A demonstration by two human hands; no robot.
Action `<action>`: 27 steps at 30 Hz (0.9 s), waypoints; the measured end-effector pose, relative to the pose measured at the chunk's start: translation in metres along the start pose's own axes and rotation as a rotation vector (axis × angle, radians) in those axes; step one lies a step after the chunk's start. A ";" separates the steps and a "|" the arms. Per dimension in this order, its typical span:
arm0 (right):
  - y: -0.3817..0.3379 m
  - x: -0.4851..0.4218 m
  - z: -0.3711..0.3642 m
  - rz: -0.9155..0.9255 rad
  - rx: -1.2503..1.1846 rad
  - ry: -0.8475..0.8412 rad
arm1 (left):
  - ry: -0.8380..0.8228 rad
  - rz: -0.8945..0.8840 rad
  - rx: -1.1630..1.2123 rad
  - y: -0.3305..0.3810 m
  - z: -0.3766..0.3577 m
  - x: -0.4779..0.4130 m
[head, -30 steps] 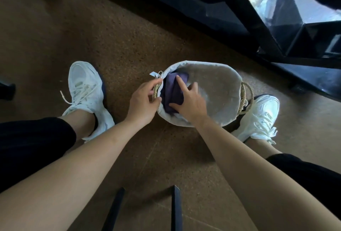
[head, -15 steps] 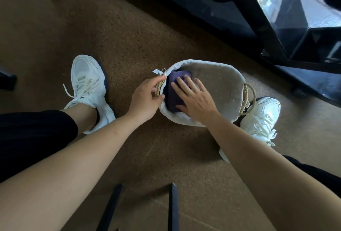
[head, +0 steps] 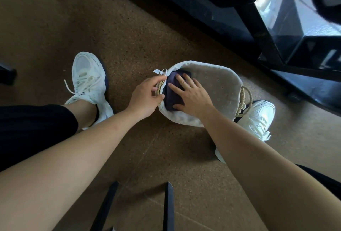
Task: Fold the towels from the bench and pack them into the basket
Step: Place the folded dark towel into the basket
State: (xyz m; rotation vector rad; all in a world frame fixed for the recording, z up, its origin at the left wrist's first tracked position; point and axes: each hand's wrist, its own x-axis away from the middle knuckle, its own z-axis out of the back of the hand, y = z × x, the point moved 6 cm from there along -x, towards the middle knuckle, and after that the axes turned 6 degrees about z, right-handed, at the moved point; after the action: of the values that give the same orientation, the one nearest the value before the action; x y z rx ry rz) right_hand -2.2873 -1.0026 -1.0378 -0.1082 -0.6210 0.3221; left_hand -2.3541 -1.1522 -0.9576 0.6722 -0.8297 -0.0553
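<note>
An oval woven basket (head: 217, 75) with a pale cloth lining sits on the floor between my feet. A folded dark purple towel (head: 172, 93) lies against its left inner wall. My right hand (head: 191, 95) lies flat on the towel with fingers spread and straight, pressing it down. My left hand (head: 145, 95) grips the basket's left rope handle at the rim, fingers curled round it. The rest of the basket's inside shows only bare lining.
My two white sneakers (head: 88, 83) (head: 258, 118) flank the basket on the brown speckled floor. A black glossy bench or cabinet (head: 230, 9) with a dark leg runs across the upper right. Two thin black bars (head: 168, 208) stand near the bottom edge.
My right hand has opened from a partly curled hold on the towel to a flat, spread press on top of it. My left hand stays on the handle.
</note>
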 end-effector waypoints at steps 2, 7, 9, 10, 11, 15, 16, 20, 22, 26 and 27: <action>-0.004 0.007 0.005 0.034 -0.050 0.007 | -0.057 0.029 -0.025 -0.001 -0.004 0.001; -0.010 0.047 0.035 -0.005 -0.213 0.013 | -0.211 0.084 -0.138 0.007 0.000 0.016; -0.014 0.060 0.063 -0.069 -0.291 0.008 | -0.225 0.086 -0.227 0.016 0.018 0.025; -0.018 0.067 0.078 -0.093 -0.333 0.015 | -0.233 0.083 -0.258 0.021 0.027 0.032; -0.023 0.075 0.093 -0.106 -0.367 0.039 | -0.244 0.075 -0.273 0.026 0.036 0.039; -0.033 0.119 0.155 -0.160 -0.412 0.190 | -0.240 0.012 -0.243 0.063 0.067 0.074; -0.031 0.132 0.176 -0.165 -0.425 0.276 | -0.235 -0.009 -0.225 0.076 0.075 0.082; -0.013 0.194 0.268 -0.262 -0.503 0.660 | -0.130 -0.125 -0.099 0.139 0.105 0.113; -0.007 0.230 0.308 -0.318 -0.517 0.836 | -0.087 -0.186 0.002 0.169 0.113 0.132; -0.006 0.307 0.373 -0.363 -0.405 1.170 | -0.034 -0.385 0.105 0.238 0.123 0.166; -0.005 0.325 0.384 -0.378 -0.379 1.242 | -0.016 -0.440 0.112 0.256 0.125 0.172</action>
State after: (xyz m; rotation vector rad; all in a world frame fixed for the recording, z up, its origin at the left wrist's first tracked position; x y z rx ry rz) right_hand -2.2626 -0.8994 -0.5458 -0.4992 0.5433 -0.2563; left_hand -2.3771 -1.0667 -0.6365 0.9528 -0.6916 -0.4146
